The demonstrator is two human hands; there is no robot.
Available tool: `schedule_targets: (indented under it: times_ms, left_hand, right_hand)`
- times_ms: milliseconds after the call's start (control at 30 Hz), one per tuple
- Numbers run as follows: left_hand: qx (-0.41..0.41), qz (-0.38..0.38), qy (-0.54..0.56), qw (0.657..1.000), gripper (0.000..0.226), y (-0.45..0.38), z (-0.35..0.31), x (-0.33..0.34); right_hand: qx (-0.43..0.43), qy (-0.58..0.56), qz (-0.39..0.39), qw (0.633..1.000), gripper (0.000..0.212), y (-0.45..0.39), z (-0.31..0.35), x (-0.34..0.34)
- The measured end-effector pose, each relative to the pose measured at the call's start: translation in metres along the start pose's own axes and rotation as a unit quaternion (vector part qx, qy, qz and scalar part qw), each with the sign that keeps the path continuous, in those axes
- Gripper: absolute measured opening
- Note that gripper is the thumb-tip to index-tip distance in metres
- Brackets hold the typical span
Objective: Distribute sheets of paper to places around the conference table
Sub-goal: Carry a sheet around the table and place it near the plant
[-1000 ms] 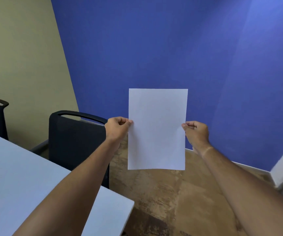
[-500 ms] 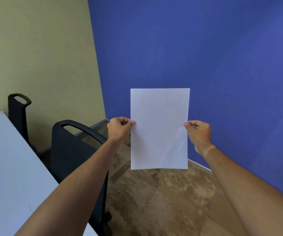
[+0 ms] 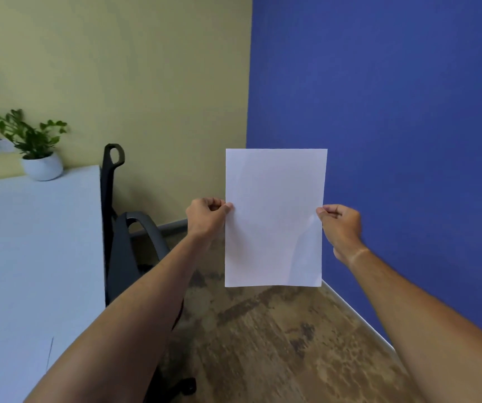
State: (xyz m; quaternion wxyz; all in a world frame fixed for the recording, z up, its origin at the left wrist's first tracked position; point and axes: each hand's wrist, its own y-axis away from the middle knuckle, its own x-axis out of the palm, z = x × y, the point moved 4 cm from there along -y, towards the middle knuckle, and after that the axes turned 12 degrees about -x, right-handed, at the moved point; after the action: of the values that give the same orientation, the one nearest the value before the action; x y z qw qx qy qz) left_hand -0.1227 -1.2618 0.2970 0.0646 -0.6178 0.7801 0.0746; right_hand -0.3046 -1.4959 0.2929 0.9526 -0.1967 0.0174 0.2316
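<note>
Both arms out in front; the left hand [image 3: 206, 218] pinches the left edge of the sheet of paper [image 3: 274, 218], the right hand [image 3: 340, 225] pinches the right edge, fingers curled tight on each; the sheet hangs upright between them, above the floor [image 3: 277, 344]; the conference table [image 3: 30, 257] lies left of the left hand, two black chairs [image 3: 123, 245] between; a potted plant [image 3: 35, 146] stands on the table's far end.
</note>
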Motion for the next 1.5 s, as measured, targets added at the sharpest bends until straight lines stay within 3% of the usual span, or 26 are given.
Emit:
schedule_targets:
  times_ms: [500,767,900,1333,1500]
  left_hand:
    - [-0.04,-0.124,0.012,0.991,0.014,-0.224,0.006,-0.018]
    - [-0.062,-0.226,0.006,0.972,0.016,-0.302,0.027,-0.075]
    - [-0.079,-0.281,0.007,0.956,0.014,-0.338,0.039,-0.106]
    - [-0.106,-0.443,0.086,0.886,0.012,-0.426,0.062,-0.193]
    - [-0.121,-0.502,0.084,0.852,0.012,-0.434,0.081,-0.241]
  right_hand:
    - [-0.03,-0.042,0.119,0.992,0.004,-0.193,-0.05,0.23]
    - [-0.009,-0.075,0.195,0.978,0.002,-0.235,-0.073,0.386]
    - [-0.006,-0.1,0.245,0.964,0.015,-0.25,-0.079,0.463]
    - [-0.029,-0.169,0.445,0.879,0.02,-0.28,-0.052,0.702]
    - [-0.038,-0.194,0.511,0.836,0.009,-0.252,-0.035,0.78]
